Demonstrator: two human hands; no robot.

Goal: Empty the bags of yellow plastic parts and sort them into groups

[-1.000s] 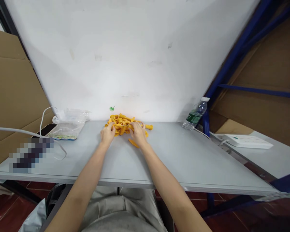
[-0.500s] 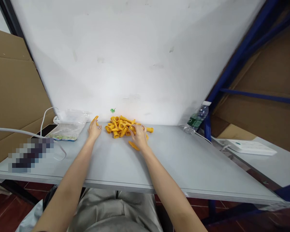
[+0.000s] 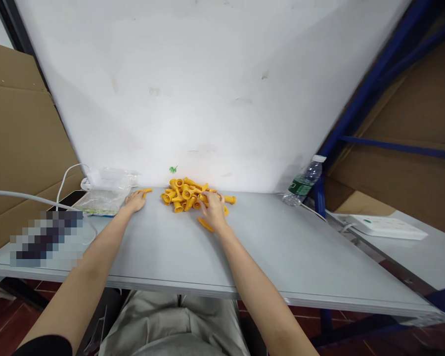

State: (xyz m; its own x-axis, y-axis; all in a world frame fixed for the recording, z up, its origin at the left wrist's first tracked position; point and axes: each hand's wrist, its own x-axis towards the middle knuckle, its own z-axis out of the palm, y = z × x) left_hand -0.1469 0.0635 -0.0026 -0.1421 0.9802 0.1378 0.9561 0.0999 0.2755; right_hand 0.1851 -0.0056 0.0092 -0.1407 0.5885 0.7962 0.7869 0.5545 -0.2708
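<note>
A gray table meets a white wall. Near the clear bag, the left hand pinches a yellow piece, stretched sideways, tip pointing right. Then comes the yellow pile, the right hand clutching its right side.

Lighting: bright, cool white; appears to fall from above. Brightest area: white panel, beyond both the left hand and the right hand. Shadow: soft grey on the panel behind the bottle, right of the right hand. Dim zones: cardboard, far right of the right hand; red floor, below both hands. Glare: pale sheen on plastic bag, beside the left hand. Distortion: wide-angle; forearms stretch toward lower edges. Pixelated patch lies left of the left hand. Yellow pieces, between hands: fine detail soft.
</note>
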